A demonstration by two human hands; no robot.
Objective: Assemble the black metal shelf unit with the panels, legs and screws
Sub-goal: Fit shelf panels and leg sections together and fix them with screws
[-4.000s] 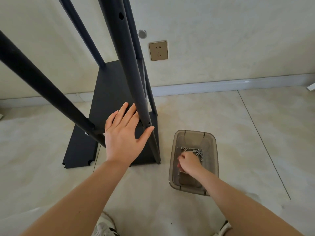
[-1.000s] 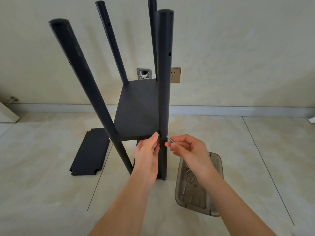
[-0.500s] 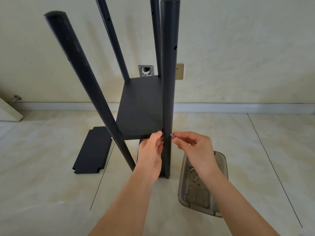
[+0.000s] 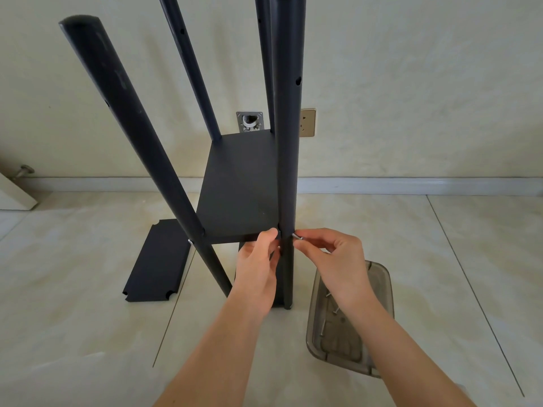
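Observation:
The black shelf unit stands on the floor, its legs rising around one fitted panel (image 4: 241,189). My right hand (image 4: 332,259) pinches a silver screw (image 4: 297,237) whose tip meets the right side of the near leg (image 4: 286,142) at panel height. My left hand (image 4: 258,259) holds the front right corner of the panel against that leg, thumb on top and fingers underneath. A screw head (image 4: 190,241) shows on the left front leg (image 4: 132,127) at the same height.
A spare black panel (image 4: 155,262) lies flat on the tiles to the left. A smoky clear plastic tray (image 4: 382,289) with loose screws sits on the floor under my right forearm. The wall with a socket (image 4: 308,122) stands close behind.
My right hand left the tray with a screw and brought it to the near leg. My left hand shifted from the leg to the panel corner. The view drew closer.

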